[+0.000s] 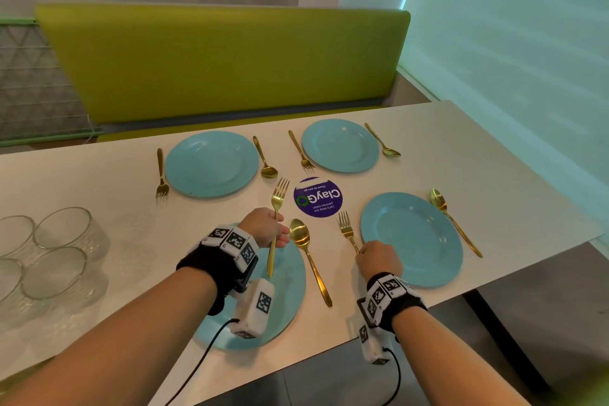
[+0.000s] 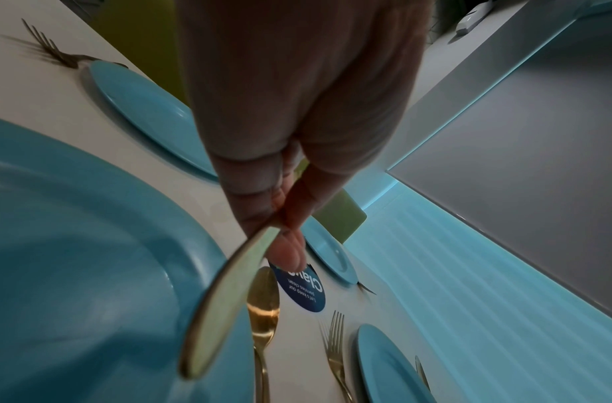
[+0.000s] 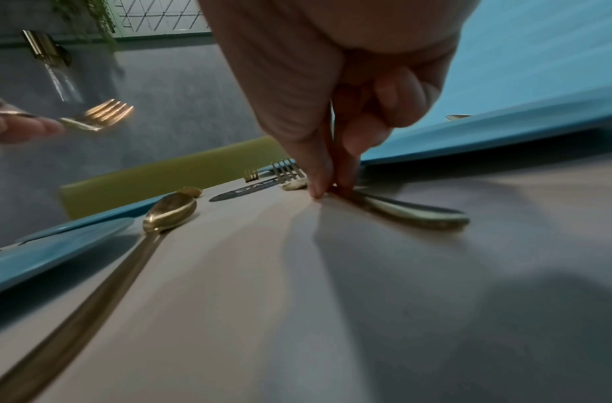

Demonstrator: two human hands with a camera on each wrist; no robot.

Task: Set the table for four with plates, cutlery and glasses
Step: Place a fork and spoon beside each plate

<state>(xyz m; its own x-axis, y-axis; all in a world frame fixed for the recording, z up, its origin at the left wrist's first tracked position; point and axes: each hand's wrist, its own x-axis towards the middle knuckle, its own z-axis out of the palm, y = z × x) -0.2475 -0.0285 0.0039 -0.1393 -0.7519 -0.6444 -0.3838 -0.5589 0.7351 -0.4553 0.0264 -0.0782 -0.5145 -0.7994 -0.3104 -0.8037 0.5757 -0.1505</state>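
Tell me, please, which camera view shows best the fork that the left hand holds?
The head view: the whole fork, tines to handle end, shows in the left hand above a plate. The left wrist view shows only its blurred handle; the right wrist view only its tines and fingertips.

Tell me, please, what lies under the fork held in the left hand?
The raised fork in the left hand hangs above the near-left plate; the forearm and wrist camera hide much of that plate.

office pantry or canteen | green booth bench [image 1: 224, 59] — white table [image 1: 461, 148] — "keep our pantries clean" sticker [image 1: 318, 197]
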